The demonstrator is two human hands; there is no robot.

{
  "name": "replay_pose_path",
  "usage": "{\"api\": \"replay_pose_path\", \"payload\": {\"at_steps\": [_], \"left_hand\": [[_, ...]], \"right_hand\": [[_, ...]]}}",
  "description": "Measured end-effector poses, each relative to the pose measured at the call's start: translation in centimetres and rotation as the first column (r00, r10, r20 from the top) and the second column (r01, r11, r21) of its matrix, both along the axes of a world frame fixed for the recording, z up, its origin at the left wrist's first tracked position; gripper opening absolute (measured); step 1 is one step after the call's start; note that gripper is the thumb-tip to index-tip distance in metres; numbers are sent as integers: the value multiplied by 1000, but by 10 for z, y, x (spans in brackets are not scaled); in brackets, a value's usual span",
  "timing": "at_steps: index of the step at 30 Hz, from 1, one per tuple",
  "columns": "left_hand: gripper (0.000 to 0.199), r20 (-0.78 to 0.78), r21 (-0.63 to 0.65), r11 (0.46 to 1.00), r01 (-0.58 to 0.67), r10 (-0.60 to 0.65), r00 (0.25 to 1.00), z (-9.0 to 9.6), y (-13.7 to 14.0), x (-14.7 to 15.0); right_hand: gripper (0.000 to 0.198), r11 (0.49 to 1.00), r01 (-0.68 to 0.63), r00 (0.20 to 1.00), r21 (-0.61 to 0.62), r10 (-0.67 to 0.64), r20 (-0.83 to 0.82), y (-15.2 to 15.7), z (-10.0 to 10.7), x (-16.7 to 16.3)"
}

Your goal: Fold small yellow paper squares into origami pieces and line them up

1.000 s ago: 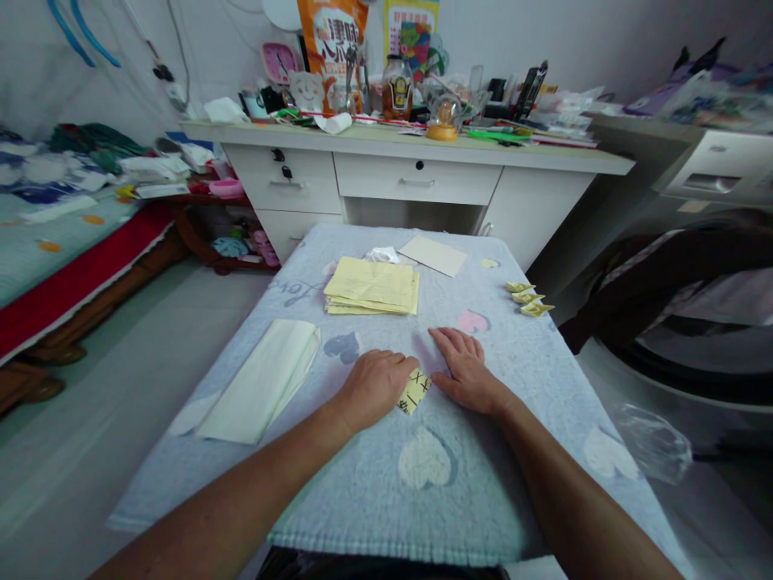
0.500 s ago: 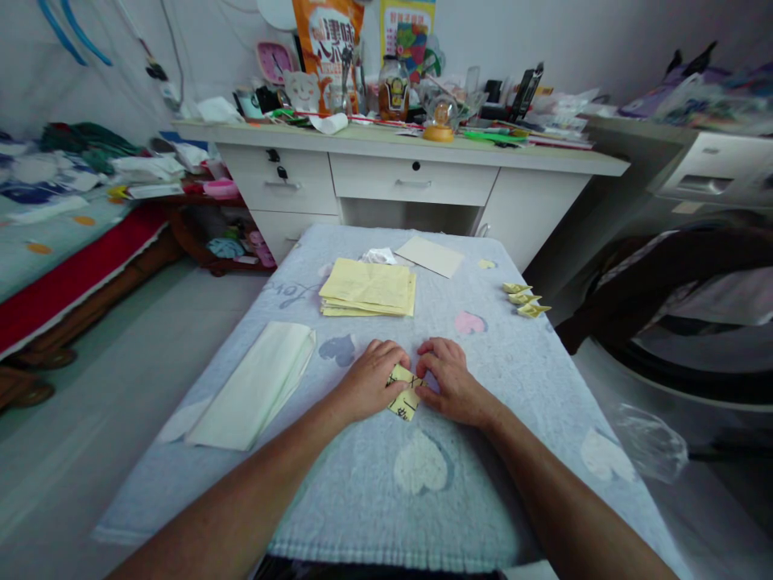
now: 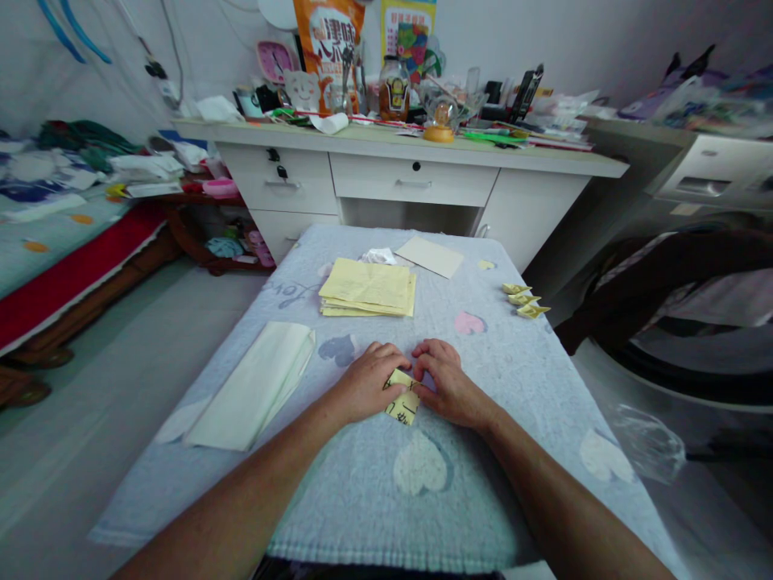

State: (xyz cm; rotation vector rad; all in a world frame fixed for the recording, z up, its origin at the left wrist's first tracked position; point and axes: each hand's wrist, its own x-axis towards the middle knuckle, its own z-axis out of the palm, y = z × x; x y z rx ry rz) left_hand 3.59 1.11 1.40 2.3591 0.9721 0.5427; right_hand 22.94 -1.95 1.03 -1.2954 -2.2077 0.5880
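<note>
A small folded piece of yellow paper (image 3: pixel 403 407) with black writing lies on the cloth-covered table in front of me. My left hand (image 3: pixel 375 380) grips its left side, thumb on top and fingers curled behind. On its right edge, my right hand (image 3: pixel 445 383) pinches with thumb and forefinger. Beyond the hands is a stack of yellow paper sheets (image 3: pixel 368 287). Three small folded yellow paper shapes (image 3: pixel 524 299) stand in a row near the table's right edge.
A folded white-green paper bundle (image 3: pixel 254 387) lies at the left, a cream card (image 3: pixel 430 256) and crumpled clear plastic (image 3: pixel 379 256) at the far end. A cluttered white desk (image 3: pixel 416 181) stands behind. To the right is a washing machine (image 3: pixel 713 177), to the left a bed (image 3: pixel 66 266).
The folded yellow paper has turned slightly and shifted a little left between my hands. My right hand has moved slightly left with it.
</note>
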Motion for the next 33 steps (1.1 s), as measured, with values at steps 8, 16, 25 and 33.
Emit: {"api": "replay_pose_path", "payload": {"at_steps": [8,16,25,33], "left_hand": [[17,387,-529,848,-15,256,886,-1,5,-3],[24,473,-643,764,56,338,813,-9,2,4],[14,248,57,969,-240,219,944,-4,-8,0],[10,-213,347,938,-22,101,972,-10,-16,-2]], "right_hand": [[40,995,88,921,-41,-97,-378,0,1,1],[10,989,52,856,-141,-117,-503,2,-4,-7],[21,965,91,996,246,-89,-19,3,-6,-3],[26,983,-31,971,184,-14,239,-2,-5,-1]]}}
